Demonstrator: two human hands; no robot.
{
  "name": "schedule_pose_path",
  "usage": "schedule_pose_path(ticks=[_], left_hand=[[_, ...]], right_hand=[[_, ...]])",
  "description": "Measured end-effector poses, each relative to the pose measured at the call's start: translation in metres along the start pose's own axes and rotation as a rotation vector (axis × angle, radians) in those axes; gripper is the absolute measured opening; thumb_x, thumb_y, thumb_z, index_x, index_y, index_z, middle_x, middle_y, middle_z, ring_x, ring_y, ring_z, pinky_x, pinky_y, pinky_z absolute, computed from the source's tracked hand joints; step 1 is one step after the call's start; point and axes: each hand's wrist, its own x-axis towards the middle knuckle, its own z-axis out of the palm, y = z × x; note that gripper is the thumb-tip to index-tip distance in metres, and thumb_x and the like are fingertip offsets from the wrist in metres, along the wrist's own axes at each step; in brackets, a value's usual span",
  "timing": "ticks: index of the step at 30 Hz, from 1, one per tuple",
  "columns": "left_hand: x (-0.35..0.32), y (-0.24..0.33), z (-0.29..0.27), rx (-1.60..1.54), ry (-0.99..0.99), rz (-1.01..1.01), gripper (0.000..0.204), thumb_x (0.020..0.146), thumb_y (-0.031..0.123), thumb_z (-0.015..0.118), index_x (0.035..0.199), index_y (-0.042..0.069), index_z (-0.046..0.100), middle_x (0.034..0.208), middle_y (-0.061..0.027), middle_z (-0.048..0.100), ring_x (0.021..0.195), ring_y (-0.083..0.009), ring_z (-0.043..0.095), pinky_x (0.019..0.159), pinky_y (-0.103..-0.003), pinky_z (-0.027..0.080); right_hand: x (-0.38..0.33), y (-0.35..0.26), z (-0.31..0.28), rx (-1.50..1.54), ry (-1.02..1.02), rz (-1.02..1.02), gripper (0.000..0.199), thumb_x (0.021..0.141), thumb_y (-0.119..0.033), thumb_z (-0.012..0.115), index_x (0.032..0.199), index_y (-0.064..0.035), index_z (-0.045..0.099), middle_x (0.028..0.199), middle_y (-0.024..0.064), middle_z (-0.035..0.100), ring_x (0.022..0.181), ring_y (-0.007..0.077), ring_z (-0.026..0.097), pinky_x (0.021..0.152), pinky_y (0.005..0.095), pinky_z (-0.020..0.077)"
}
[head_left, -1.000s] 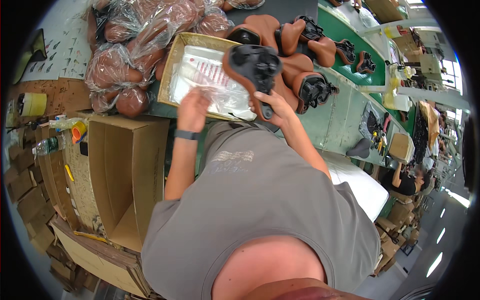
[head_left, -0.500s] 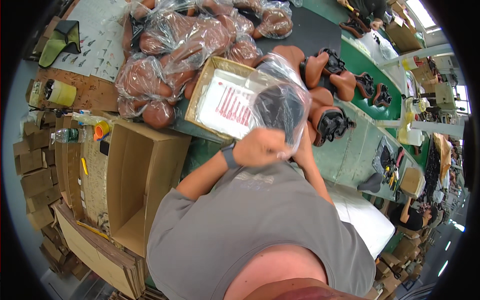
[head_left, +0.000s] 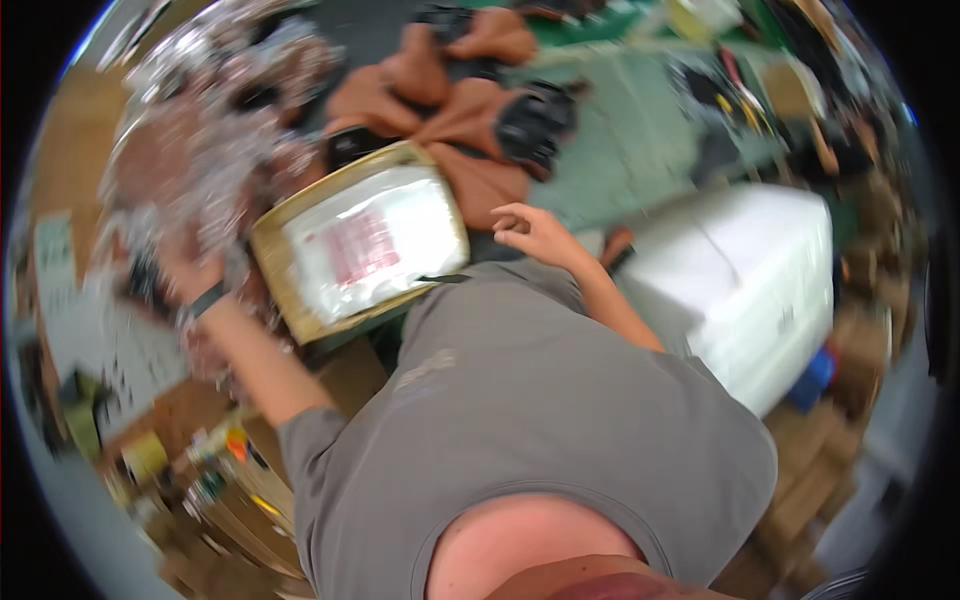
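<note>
**Hands at the bagged saddles**

The left hand reached into the pile of plastic-bagged saddles; blur hid its fingers' state. The right hand hovered empty, fingers loosely curled, just beside the cardboard tray and brown saddles.

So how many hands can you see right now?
2. The left hand reaches out to the blurry pile of clear plastic bags at the left. The right hand, empty with fingers curled, hovers beside the flat cardboard box of white bags. No other hands show.
</note>
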Motion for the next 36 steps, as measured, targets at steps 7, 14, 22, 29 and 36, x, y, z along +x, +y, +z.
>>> schedule_pose_path(ticks=[7,14,22,29,36], left_hand=[[0.189,0.024,-0.083,0.729,0.384,0.358,0.073,0.096,0.033,0.088,0.150,-0.009,0.060,0.145,-0.0259,0.067,0.127,-0.0360,0.067,0.108,-0.043,0.059],[0.028,-0.103,-0.016,1.471,0.327,1.158,0.095,0.085,0.030,0.093,0.157,-0.013,0.048,0.158,-0.0363,0.054,0.144,-0.0534,0.054,0.126,-0.058,0.041],[-0.114,-0.150,0.060,1.498,-0.075,1.337,0.082,0.094,0.024,0.086,0.161,-0.004,0.050,0.167,-0.0324,0.047,0.157,-0.0497,0.044,0.131,-0.057,0.034],[-0.190,-0.220,0.116,1.354,-0.585,1.204,0.064,0.096,0.012,0.080,0.154,-0.002,0.059,0.160,-0.0254,0.060,0.152,-0.0445,0.053,0.129,-0.054,0.037],[-0.284,-0.300,0.199,0.899,-1.395,0.694,0.065,0.093,0.021,0.086,0.151,0.001,0.064,0.150,-0.0216,0.068,0.144,-0.0390,0.061,0.121,-0.048,0.047]], right_hand=[[-0.122,0.316,-0.110,-0.472,0.937,0.726,0.050,0.088,-0.038,0.081,0.119,0.0014,0.079,0.118,0.0281,0.080,0.113,0.0456,0.077,0.101,0.0527,0.0605],[-0.071,0.440,-0.130,-0.010,1.195,0.810,0.080,0.085,-0.034,0.092,0.143,0.0096,0.058,0.136,0.0313,0.072,0.128,0.0467,0.071,0.111,0.0504,0.0547],[-0.033,0.427,-0.142,-0.121,0.952,1.099,0.108,0.082,-0.040,0.096,0.156,0.0021,0.030,0.140,0.0368,0.067,0.131,0.0536,0.068,0.113,0.0544,0.0555],[-0.088,0.350,-0.161,-0.291,1.180,0.867,0.092,0.077,-0.033,0.096,0.150,0.0022,0.052,0.136,0.0292,0.073,0.127,0.0470,0.071,0.111,0.0513,0.0564],[-0.206,0.038,-0.261,0.033,0.465,0.163,0.084,0.084,-0.025,0.085,0.158,0.0032,0.058,0.140,0.0148,0.073,0.129,0.0240,0.069,0.112,0.0408,0.0531]])
